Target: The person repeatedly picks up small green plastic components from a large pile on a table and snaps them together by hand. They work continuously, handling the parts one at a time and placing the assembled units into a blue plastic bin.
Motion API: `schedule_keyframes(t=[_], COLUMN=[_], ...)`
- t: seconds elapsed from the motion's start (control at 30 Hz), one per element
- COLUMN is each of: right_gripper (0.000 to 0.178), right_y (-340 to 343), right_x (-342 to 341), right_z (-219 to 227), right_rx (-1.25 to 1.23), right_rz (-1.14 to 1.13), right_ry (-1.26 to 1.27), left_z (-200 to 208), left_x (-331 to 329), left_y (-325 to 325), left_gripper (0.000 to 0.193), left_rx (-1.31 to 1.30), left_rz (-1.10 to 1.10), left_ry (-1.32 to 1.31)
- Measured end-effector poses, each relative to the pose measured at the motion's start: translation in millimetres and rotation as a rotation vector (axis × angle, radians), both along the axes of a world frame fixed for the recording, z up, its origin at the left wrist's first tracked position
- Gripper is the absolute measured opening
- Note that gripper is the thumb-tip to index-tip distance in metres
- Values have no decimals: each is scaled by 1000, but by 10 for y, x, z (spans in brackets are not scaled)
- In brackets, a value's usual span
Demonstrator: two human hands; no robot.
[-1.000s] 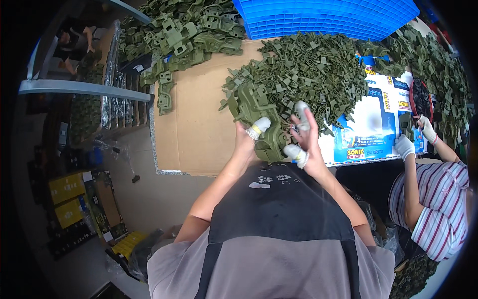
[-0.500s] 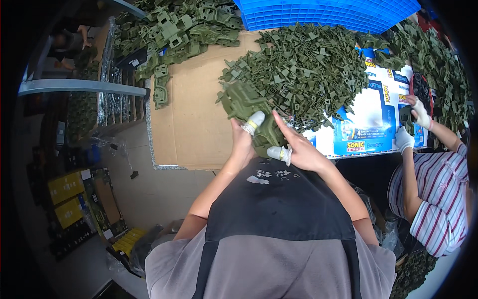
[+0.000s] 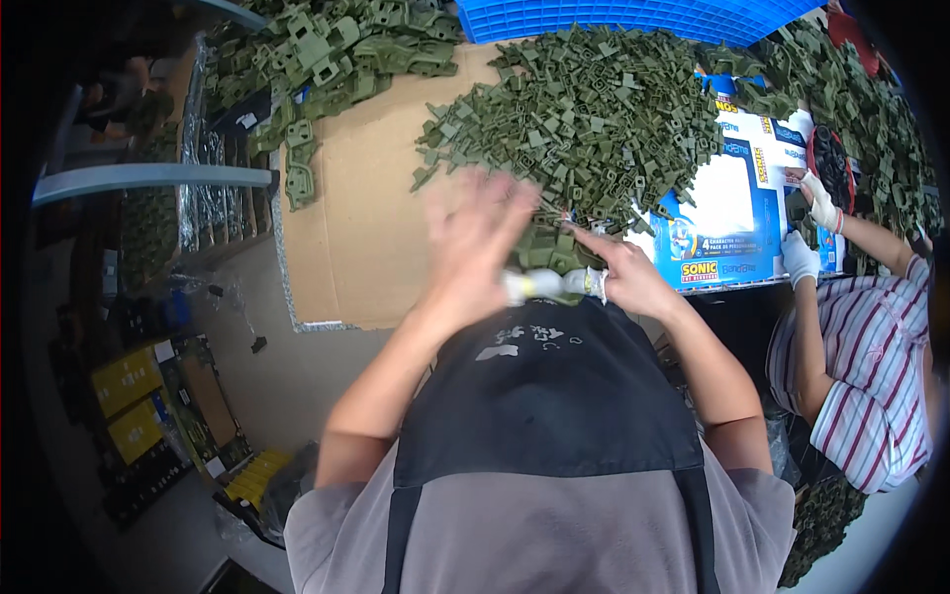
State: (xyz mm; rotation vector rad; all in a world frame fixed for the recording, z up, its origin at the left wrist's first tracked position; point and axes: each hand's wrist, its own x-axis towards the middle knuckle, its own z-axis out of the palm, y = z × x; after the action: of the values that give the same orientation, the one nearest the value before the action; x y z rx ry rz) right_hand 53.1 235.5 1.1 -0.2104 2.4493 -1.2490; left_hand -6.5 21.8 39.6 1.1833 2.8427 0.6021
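Observation:
A green moulded plastic vehicle body (image 3: pixel 554 250) is held close to my apron, largely hidden by my hands. My right hand (image 3: pixel 633 277) grips its right side, the forefinger stretched along it and the white-wrapped thumb pressed on the near edge. My left hand (image 3: pixel 475 243) is smeared by motion, its fingers lifted and spread over the cardboard, away from the part. The wrapped left thumb lies by the part's near edge; whether it touches cannot be made out. Just beyond my hands lies a heap of small green plastic pieces (image 3: pixel 594 129).
Larger green vehicle bodies (image 3: pixel 336 49) are piled far left on the cardboard sheet (image 3: pixel 366 238). Behind the heap stands a blue plastic crate (image 3: pixel 633 18). At right, a co-worker's gloved hands (image 3: pixel 804 259) work over a printed cardboard sheet (image 3: pixel 727 223). A metal bar (image 3: pixel 158 180) reaches in from the left.
My left hand has let go of the vehicle body and its fingers have swung up and spread. The body has shifted nearer my right hand, which keeps hold. The view has moved slightly.

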Motion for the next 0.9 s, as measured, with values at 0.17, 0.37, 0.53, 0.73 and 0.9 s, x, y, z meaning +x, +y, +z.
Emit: schedule_keyframes(t=[0.17, 0.37, 0.53, 0.73, 0.9], right_gripper=[57, 52, 48, 46, 51], right_y=[-16, -49, -87, -83, -34], right_x=[227, 199, 286, 338, 275], right_z=[-188, -169, -189, -176, 0], right_rx=[221, 121, 255, 358, 289], right_rz=[279, 226, 248, 287, 332], right_ry=[204, 93, 276, 369, 243], left_z=[-566, -581, -596, -460, -377], left_x=[106, 93, 84, 3, 0], left_y=[-51, -86, -91, 26, 66], left_gripper=[66, 67, 71, 72, 77], left_rx=[-183, -35, -166, -304, -203], left_rz=[-329, -276, -245, -403, -519], left_ry=[-532, -821, -824, -773, -694])
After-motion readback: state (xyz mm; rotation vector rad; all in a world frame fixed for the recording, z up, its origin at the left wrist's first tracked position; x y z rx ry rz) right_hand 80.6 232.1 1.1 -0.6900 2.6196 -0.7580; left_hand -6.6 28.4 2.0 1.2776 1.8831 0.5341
